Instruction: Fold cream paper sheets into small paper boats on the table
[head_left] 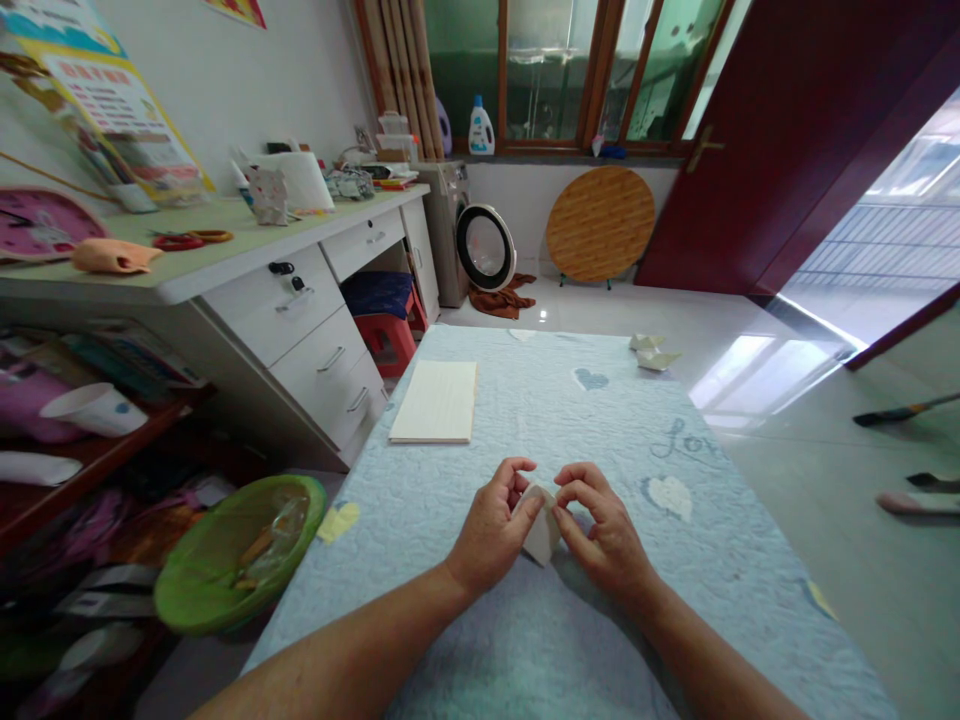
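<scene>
Between my two hands, a small piece of folded paper (543,540) is held just above the cloth-covered table. My left hand (495,525) pinches its left side, with the thumb lying over the front. At the upper right edge, the thumb and fingertips of my right hand (604,525) close on the same paper. My fingers cover much of its upper part. A pad of cream paper (436,402) lies beyond my left hand. Near the far right corner of the table sit folded paper pieces (654,354).
A pale blue cloth with heart prints covers the table (540,650). Left of it stand a green-rimmed waste basket (169,590) and a white desk (300,310) with drawers. Behind are a washing machine with its door (486,247) open and a round wooden tabletop (600,222).
</scene>
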